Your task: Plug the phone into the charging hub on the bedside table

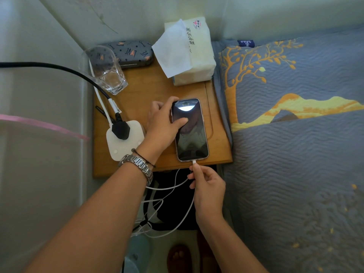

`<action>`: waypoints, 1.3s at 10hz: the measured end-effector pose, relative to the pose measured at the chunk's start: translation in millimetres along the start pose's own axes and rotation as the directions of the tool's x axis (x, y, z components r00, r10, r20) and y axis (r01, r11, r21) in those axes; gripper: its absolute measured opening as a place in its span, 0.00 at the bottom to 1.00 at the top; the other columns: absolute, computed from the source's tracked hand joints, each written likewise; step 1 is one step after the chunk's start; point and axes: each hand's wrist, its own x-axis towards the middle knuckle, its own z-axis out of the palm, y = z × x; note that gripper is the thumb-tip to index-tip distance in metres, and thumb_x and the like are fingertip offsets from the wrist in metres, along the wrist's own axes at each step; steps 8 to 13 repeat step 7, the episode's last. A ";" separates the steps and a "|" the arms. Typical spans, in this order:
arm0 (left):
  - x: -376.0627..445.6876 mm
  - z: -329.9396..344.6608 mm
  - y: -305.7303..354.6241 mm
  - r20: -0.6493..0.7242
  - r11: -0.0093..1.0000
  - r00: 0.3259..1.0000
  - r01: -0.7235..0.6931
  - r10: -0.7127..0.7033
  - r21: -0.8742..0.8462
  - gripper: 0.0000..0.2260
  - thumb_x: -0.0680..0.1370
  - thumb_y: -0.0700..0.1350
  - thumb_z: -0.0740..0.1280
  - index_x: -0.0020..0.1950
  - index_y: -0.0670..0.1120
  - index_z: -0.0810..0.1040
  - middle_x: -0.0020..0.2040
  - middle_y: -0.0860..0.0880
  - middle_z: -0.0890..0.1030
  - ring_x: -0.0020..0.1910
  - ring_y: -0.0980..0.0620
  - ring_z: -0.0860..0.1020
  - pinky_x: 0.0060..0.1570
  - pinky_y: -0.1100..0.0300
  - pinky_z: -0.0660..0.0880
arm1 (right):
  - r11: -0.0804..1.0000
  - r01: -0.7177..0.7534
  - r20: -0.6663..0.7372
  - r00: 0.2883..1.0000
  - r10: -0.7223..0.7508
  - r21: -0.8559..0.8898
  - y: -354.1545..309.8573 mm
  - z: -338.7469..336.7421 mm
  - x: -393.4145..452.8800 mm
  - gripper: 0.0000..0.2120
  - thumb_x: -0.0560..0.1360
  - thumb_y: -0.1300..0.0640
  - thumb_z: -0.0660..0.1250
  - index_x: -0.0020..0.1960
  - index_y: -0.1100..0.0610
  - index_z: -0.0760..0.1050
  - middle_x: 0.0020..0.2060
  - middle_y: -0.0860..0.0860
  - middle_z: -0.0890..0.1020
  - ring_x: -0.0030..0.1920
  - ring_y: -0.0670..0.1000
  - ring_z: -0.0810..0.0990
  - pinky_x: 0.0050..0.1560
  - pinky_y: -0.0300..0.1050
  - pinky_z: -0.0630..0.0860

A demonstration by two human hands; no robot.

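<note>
On the wooden counter (149, 89), an empty drinking glass (107, 70) stands at the far left, a grey patterned case (128, 53) lies behind it against the wall, and a tissue pack (194, 54) with 1 sheet pulled up sits at the far right. A thick black cable (59, 68) runs in from the left, past the glass, to a black plug (120, 129) seated in the white charging hub (125, 139) at the counter's left front. A bed (295, 125) with a blue and yellow quilt borders the counter on the right. The phone (190, 130) lies flat, screen up and dark, near the counter's right front edge, in a clear case. The left hand (164, 126) grasps its upper left side, thumb on the glass. The right hand (207, 187) pinches the white charging cable (185, 215) just behind its connector (194, 162), which meets the phone's bottom port. Loose white loops hang below the counter edge.
</note>
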 end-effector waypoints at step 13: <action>-9.0 -14.0 9.0 -0.039 0.993 0.998 0.034 -0.039 -0.111 0.24 0.78 0.47 0.64 0.73 0.51 0.63 0.67 0.46 0.67 0.54 0.54 0.72 0.50 0.63 0.70 | 0.891 0.175 0.213 0.973 -0.091 -0.420 -23.6 -34.2 18.1 0.09 0.73 0.48 0.68 0.40 0.52 0.80 0.34 0.47 0.83 0.36 0.45 0.81 0.36 0.41 0.76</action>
